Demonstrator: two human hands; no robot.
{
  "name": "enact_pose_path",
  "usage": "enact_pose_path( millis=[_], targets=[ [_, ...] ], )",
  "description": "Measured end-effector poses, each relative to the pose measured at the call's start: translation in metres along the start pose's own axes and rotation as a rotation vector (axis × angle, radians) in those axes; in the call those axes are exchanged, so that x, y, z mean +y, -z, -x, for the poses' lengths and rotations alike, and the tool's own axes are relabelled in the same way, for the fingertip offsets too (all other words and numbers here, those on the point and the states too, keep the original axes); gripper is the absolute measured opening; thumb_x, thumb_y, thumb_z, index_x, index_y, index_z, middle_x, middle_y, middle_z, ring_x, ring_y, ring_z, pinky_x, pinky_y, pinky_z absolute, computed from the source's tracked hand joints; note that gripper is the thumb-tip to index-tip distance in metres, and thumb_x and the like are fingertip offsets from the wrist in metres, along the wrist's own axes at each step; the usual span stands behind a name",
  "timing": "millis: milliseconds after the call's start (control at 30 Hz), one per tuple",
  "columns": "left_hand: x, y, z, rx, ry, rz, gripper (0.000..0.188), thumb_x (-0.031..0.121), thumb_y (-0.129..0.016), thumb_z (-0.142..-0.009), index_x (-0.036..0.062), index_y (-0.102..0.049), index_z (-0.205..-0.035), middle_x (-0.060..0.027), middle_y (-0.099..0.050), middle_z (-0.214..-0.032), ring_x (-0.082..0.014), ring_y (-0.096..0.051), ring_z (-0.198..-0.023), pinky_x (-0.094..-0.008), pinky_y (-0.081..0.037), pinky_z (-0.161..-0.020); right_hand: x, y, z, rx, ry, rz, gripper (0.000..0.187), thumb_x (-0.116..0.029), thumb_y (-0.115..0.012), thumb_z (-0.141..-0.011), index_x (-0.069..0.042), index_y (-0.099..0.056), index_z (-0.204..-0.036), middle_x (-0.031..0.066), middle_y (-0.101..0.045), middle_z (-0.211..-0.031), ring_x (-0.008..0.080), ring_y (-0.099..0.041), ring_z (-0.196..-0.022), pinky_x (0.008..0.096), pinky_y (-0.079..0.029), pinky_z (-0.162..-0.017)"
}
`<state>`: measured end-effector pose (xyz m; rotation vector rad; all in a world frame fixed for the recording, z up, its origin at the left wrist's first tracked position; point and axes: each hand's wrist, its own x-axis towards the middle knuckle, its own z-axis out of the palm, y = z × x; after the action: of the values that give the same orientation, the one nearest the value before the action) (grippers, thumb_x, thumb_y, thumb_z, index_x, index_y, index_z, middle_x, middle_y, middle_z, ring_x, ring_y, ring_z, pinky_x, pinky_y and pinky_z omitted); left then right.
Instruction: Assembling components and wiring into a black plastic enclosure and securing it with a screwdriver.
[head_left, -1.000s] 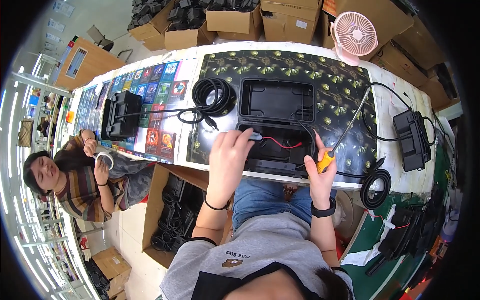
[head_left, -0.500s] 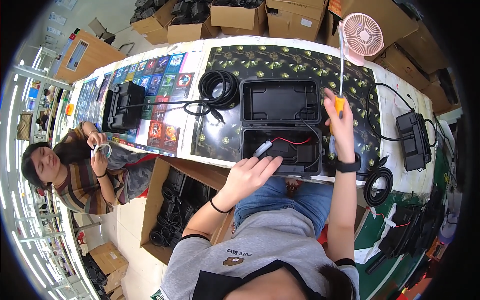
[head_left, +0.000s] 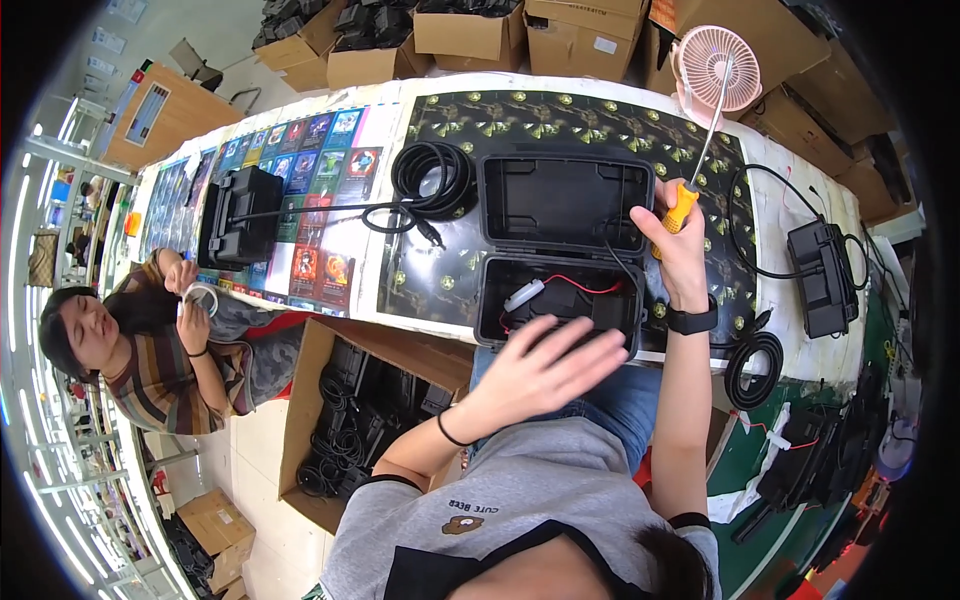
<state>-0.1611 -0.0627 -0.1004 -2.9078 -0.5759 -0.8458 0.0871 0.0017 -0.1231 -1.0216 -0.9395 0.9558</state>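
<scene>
An open black plastic case (head_left: 562, 252) lies in front of me, its lid folded back on the far side. In its near half are a small white tube-shaped connector (head_left: 523, 294), a red wire (head_left: 590, 288) and a thin black cable. My left hand (head_left: 560, 365) is over the case's near edge, fingers spread, holding nothing. My right hand (head_left: 683, 250) is wrapped round the yellow handle of a screwdriver (head_left: 676, 208) beside the lid's right edge. The long shaft points up and away, crossing in front of the pink fan in the picture.
Left of the case lies a coiled black cable (head_left: 432, 182), running to a closed black case (head_left: 245, 217). On the right are another black case (head_left: 822, 280) and a second coil (head_left: 755, 370). The pink fan (head_left: 718, 68) stands far right. A co-worker (head_left: 165, 340) sits left, near a carton (head_left: 300, 440) of cables.
My left hand has lifted off the case's near edge and moved right, fingers spreading. The screwdriver has tilted, its tip swinging right. The case's lid has shifted slightly.
</scene>
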Motion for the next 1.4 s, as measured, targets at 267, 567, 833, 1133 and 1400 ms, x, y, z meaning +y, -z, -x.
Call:
enact_pose_path(
  millis=[267,567,833,1133,1400],
  targets=[
    [0.016,-0.027,-0.003,0.023,0.023,-0.008,0.045,0.016,-0.059,-0.085,0.0119,-0.061,-0.130,0.0003,-0.060,-0.133,-0.0134,-0.059,-0.101,-0.0275,-0.047,-0.086,-0.026,-0.002,0.006,-0.147,0.225,0.071,0.045,-0.002,-0.081,-0.076,-0.014,-0.041,-0.091,0.0266,-0.048,-0.143,0.0282,-0.048,-0.134,0.0395,-0.033,-0.113],
    [0.000,-0.027,-0.015,-0.058,0.140,0.123,0.038,0.016,-0.062,-0.075,0.0149,-0.067,-0.113,0.0043,-0.064,-0.091,-0.0131,-0.060,-0.087,-0.0268,-0.045,-0.070,-0.044,0.002,0.020,-0.150,0.178,0.159,0.045,0.003,-0.080,-0.075,-0.014,-0.040,-0.087,0.0210,-0.054,-0.136,0.0299,-0.046,-0.136,0.0373,-0.037,-0.108],
    [-0.010,-0.035,-0.020,0.062,0.062,0.107,0.036,0.018,-0.062,-0.076,0.0130,-0.067,-0.111,0.0030,-0.066,-0.107,-0.0144,-0.059,-0.099,-0.0277,-0.047,-0.080,-0.043,-0.001,0.021,-0.067,0.235,0.157,0.050,-0.024,-0.088,-0.074,-0.014,-0.041,-0.089,0.0123,-0.062,-0.119,0.0116,-0.053,-0.107,0.0192,-0.038,-0.072],
    [-0.012,-0.046,0.027,0.456,0.120,-0.152,0.026,0.030,-0.072,-0.084,0.0302,-0.071,-0.110,0.0117,-0.065,-0.122,-0.0127,-0.051,-0.118,-0.0473,-0.027,-0.112,-0.042,-0.002,0.015,-0.028,0.167,0.043,0.044,-0.028,-0.083,-0.080,-0.014,-0.043,-0.088,0.0120,-0.066,-0.115,0.0217,-0.054,-0.117,0.0258,-0.045,-0.079],
    [-0.035,-0.052,0.064,0.563,0.635,0.407,0.096,0.019,-0.093,-0.065,0.0108,-0.034,-0.139,-0.0200,-0.043,-0.139,-0.0344,-0.050,-0.124,-0.0488,-0.043,-0.103,-0.042,-0.009,-0.009,0.166,-0.042,0.063,0.029,-0.019,-0.075,-0.089,-0.015,-0.046,-0.089,0.0097,-0.067,-0.119,0.0052,-0.057,-0.088,0.0187,-0.043,-0.063]
  ],
)
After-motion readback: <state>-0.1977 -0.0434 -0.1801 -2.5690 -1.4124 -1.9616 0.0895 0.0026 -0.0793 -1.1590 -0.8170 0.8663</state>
